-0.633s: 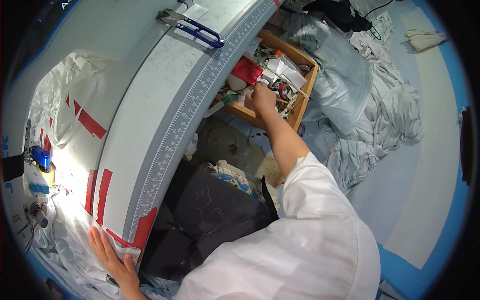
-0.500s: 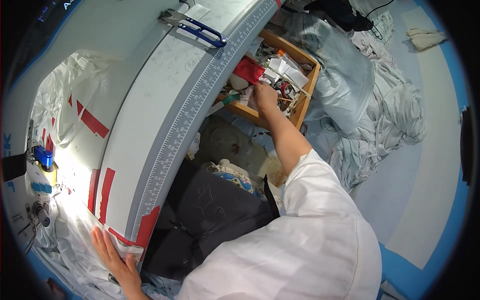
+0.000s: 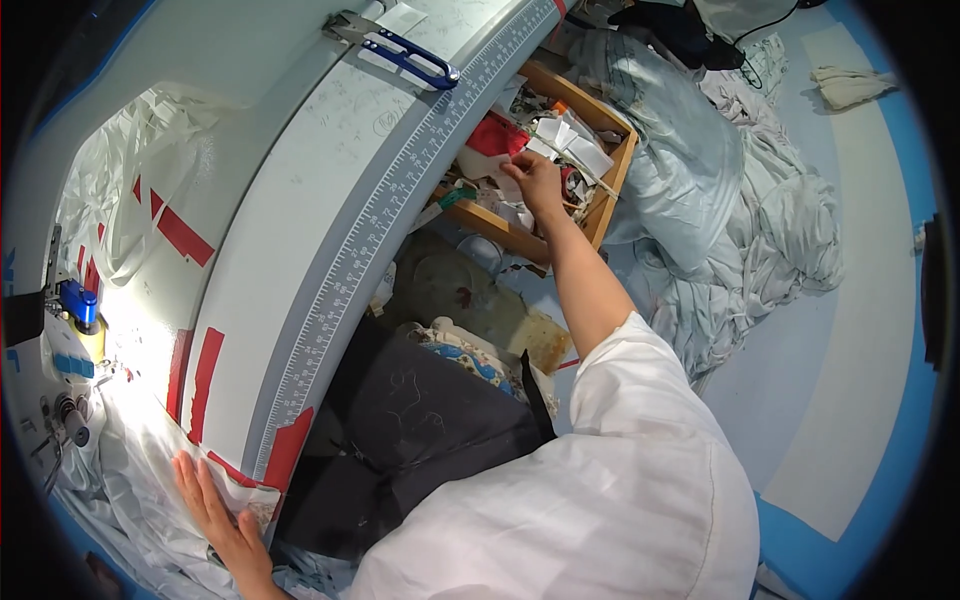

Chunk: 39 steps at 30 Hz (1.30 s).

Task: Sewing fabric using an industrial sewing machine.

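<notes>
Hovering the right hand (image 3: 540, 184) over the far wooden drawer (image 3: 607, 212), fingertips close together, leaving any grip impossible to tell; partly hiding clutter (image 3: 572, 133) right of the red piece (image 3: 495, 133); holding the left hand (image 3: 224, 522) open over near-left white fabric (image 3: 130, 500).

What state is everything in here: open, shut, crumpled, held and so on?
Left hand: open, palm down, fingers extended at the table's end.
Right hand: fingers curled over the drawer; whether it holds anything is unclear.
Drawer: open, cluttered.
Red item: lying in the drawer.
Snips: lying on the table, not held.
Cloth heap: crumpled.
Red tape: stuck down, ragged-edged.
</notes>
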Each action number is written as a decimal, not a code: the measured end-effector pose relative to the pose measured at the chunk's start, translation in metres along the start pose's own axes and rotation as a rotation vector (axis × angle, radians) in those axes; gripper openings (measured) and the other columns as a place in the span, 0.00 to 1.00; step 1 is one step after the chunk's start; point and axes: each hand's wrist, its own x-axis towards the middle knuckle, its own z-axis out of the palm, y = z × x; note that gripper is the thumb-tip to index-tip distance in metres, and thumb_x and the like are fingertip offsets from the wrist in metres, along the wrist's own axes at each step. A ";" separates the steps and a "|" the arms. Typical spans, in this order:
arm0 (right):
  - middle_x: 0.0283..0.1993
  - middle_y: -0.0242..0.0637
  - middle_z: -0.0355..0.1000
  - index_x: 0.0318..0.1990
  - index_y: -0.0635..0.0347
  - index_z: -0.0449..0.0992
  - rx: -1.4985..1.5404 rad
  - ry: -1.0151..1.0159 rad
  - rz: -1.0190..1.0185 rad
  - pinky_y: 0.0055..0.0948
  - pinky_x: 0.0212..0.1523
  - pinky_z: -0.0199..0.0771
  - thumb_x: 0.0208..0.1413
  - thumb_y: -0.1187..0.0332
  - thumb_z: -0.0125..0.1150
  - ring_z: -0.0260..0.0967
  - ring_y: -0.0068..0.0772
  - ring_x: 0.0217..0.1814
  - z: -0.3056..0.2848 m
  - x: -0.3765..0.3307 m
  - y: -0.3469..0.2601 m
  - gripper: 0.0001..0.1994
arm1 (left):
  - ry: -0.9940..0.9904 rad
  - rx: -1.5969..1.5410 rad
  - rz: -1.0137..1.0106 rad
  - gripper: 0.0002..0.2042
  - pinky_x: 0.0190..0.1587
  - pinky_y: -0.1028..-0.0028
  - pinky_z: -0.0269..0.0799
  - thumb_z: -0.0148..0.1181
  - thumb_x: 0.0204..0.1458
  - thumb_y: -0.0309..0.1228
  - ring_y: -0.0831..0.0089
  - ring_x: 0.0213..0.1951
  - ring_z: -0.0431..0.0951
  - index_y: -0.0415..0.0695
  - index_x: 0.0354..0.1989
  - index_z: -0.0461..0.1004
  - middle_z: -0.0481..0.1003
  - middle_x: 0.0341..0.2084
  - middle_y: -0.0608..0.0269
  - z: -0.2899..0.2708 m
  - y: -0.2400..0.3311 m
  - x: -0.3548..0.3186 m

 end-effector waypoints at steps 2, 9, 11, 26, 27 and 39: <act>0.28 0.36 0.75 0.32 0.65 0.77 0.176 0.128 0.011 0.26 0.33 0.70 0.49 0.69 0.63 0.71 0.25 0.30 -0.005 0.003 -0.004 0.07 | 0.026 -0.082 0.027 0.30 0.66 0.55 0.42 0.36 0.59 0.53 0.54 0.67 0.49 0.45 0.64 0.57 0.52 0.65 0.51 -0.002 0.002 0.001; 0.26 0.30 0.74 0.30 0.64 0.78 0.557 0.031 0.126 0.20 0.32 0.67 0.50 0.71 0.63 0.68 0.17 0.28 -0.012 0.014 -0.016 0.05 | 0.076 -0.108 0.036 0.26 0.65 0.54 0.46 0.39 0.61 0.47 0.52 0.66 0.50 0.46 0.63 0.58 0.53 0.65 0.52 -0.004 0.009 -0.004; 0.25 0.29 0.74 0.29 0.64 0.78 0.500 0.034 0.112 0.19 0.31 0.67 0.50 0.70 0.64 0.67 0.17 0.27 -0.013 0.013 -0.016 0.06 | 0.130 -0.052 0.040 0.23 0.63 0.53 0.50 0.43 0.60 0.43 0.50 0.65 0.52 0.46 0.62 0.60 0.54 0.64 0.52 -0.007 0.013 -0.009; 0.26 0.28 0.70 0.26 0.61 0.74 0.819 -0.326 0.159 0.18 0.24 0.60 0.43 0.76 0.66 0.62 0.17 0.24 -0.063 -0.129 -0.173 0.05 | -0.144 -0.872 0.110 0.37 0.60 0.66 0.58 0.69 0.39 0.25 0.51 0.59 0.63 0.33 0.60 0.57 0.62 0.57 0.43 0.026 0.152 0.058; 0.27 0.30 0.69 0.26 0.61 0.73 0.763 -0.315 -0.029 0.19 0.24 0.61 0.42 0.76 0.68 0.63 0.18 0.25 -0.069 -0.145 -0.192 0.07 | -0.235 -0.934 0.080 0.40 0.61 0.66 0.57 0.70 0.38 0.25 0.53 0.61 0.61 0.34 0.61 0.55 0.60 0.59 0.45 0.038 0.159 0.069; 0.37 0.35 0.74 0.33 0.59 0.79 1.509 -1.408 -0.478 0.24 0.32 0.67 0.47 0.62 0.69 0.70 0.36 0.36 -0.136 -0.191 -0.272 0.11 | -0.486 -1.673 -0.274 0.11 0.36 0.76 0.74 0.57 0.54 0.27 0.73 0.32 0.79 0.32 0.41 0.70 0.78 0.27 0.56 0.039 0.162 0.086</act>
